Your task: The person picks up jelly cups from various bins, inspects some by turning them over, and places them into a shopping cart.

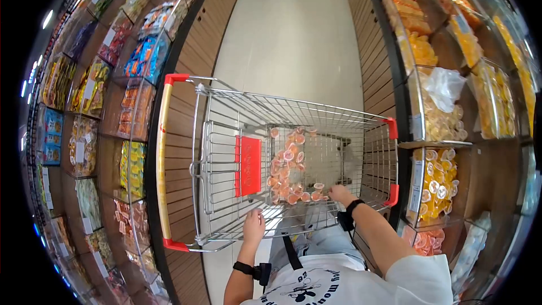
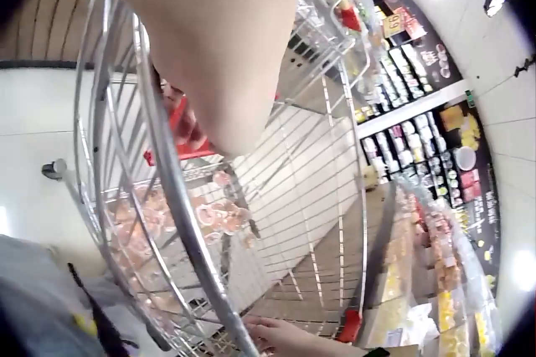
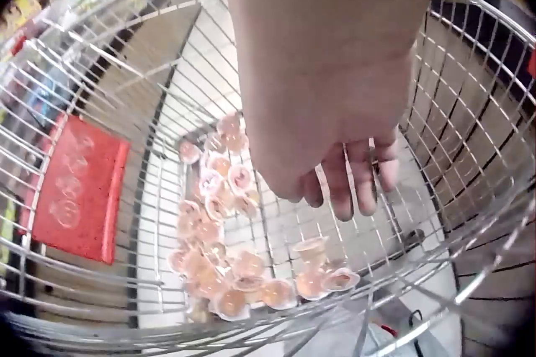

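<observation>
My right hand (image 1: 341, 194) reaches over the near side of a wire shopping cart (image 1: 333, 114). In the right wrist view its fingers (image 3: 362, 181) hang loosely, apart from one another, with nothing between them. Below and to the left, a loose group of pinkish-orange jelly cups (image 1: 289, 156) with pale lids lies on the basket floor. My left hand (image 1: 254, 226) is beside the cart's near side wires, its fingers loosely bent and holding nothing visible. In the left wrist view the wrist hides most of that hand, close to the red panel (image 2: 186, 133).
Shelf bins of packaged sweets line both sides, with yellow jelly cups (image 1: 437, 183) and a clear plastic bag (image 1: 445, 87) on the right. The cart's yellow handle (image 1: 164, 130) is at the left. Pale floor (image 1: 288, 34) runs between wooden shelf bases.
</observation>
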Demonstrator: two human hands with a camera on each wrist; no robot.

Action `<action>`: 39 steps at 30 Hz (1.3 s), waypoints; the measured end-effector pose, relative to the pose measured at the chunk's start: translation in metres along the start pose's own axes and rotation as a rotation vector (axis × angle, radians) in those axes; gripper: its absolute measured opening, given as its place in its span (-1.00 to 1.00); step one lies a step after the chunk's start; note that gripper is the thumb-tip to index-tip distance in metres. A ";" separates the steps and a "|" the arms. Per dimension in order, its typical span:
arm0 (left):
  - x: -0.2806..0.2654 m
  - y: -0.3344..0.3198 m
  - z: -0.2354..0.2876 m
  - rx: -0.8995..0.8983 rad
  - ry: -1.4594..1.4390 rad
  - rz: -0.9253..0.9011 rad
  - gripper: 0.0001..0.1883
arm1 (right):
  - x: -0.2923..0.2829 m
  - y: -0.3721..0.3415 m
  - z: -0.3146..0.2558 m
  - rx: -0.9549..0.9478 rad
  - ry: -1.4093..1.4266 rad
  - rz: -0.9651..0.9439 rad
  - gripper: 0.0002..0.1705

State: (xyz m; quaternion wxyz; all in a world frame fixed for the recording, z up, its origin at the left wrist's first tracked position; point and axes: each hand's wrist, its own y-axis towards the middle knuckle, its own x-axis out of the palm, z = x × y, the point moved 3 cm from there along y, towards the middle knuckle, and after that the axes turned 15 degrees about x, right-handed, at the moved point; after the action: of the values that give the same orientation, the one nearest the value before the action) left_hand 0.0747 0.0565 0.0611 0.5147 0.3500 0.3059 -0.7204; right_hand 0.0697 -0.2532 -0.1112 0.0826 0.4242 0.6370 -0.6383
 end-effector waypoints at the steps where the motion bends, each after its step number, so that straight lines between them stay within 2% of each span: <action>1: 0.003 0.001 0.001 -0.004 0.057 -0.027 -0.86 | 0.010 0.021 0.003 -0.005 -0.048 -0.037 -0.68; 3: 0.002 0.007 0.006 -0.051 0.117 -0.096 -0.81 | 0.022 0.046 0.004 0.042 -0.128 -0.135 -0.68; 5: -0.003 0.014 0.011 -0.115 0.147 -0.043 -0.79 | 0.018 0.066 -0.011 0.138 -0.199 -0.251 -0.68; 7: -0.002 0.015 0.006 -0.147 0.150 0.025 -0.76 | 0.048 0.096 -0.003 -0.060 -0.229 -0.228 -0.71; 8: 0.000 0.015 0.004 -0.175 0.150 0.003 -0.76 | 0.064 0.106 0.001 -0.156 -0.237 -0.216 -0.71; 11: 0.004 0.017 -0.002 -0.242 0.121 -0.033 -0.75 | 0.042 0.103 -0.005 0.387 0.134 -0.505 -0.56; 14: 0.003 0.021 -0.002 -0.254 0.131 -0.038 -0.74 | 0.058 0.109 -0.005 0.394 0.221 -0.546 -0.49; 17: 0.006 0.018 -0.005 -0.267 0.123 -0.051 -0.74 | 0.085 0.124 -0.001 0.477 0.002 -0.644 -0.67; 20: 0.006 0.020 -0.005 -0.245 0.119 -0.049 -0.75 | 0.120 0.131 0.016 0.632 0.311 -0.597 -0.64; 21: 0.007 0.019 -0.005 -0.244 0.116 -0.053 -0.75 | 0.105 0.126 0.010 0.622 0.355 -0.506 -0.62; 24: 0.008 0.019 -0.006 -0.243 0.065 -0.044 -0.76 | 0.080 0.118 -0.005 0.647 0.402 -0.528 -0.61; 25: 0.008 0.018 -0.006 -0.254 0.043 -0.035 -0.75 | 0.093 0.124 0.002 0.537 0.462 -0.573 -0.62; 28: 0.006 0.015 -0.005 -0.288 0.021 -0.013 -0.72 | 0.096 0.133 -0.006 0.284 0.482 -0.423 -0.63; 29: 0.006 0.014 -0.004 -0.294 0.021 -0.002 -0.71 | 0.073 0.127 -0.022 0.216 0.429 -0.484 -0.65; 33: 0.002 0.013 -0.001 -0.286 0.015 -0.028 -0.67 | 0.005 0.104 -0.074 0.082 0.702 -0.605 -0.71; 36: -0.002 0.011 0.003 -0.167 -0.007 -0.009 -0.67 | -0.048 0.065 -0.113 -0.058 0.913 -0.618 -0.74; 37: -0.001 0.009 0.003 -0.191 -0.049 -0.040 -0.68 | -0.064 0.048 -0.126 -0.164 0.968 -0.636 -0.75; 38: -0.003 0.008 0.003 -0.156 -0.081 -0.030 -0.67 | -0.084 0.026 -0.139 -0.218 1.022 -0.587 -0.77; 39: -0.004 0.007 0.002 -0.119 -0.113 -0.017 -0.67 | -0.094 0.008 -0.146 -0.271 1.060 -0.605 -0.84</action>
State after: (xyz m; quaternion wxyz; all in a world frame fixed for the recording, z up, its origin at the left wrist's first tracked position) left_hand 0.0814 0.0546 0.0651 0.5450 0.2750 0.3218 -0.7238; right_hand 0.1974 -0.1664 -0.0317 -0.3760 0.4697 0.7587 -0.2497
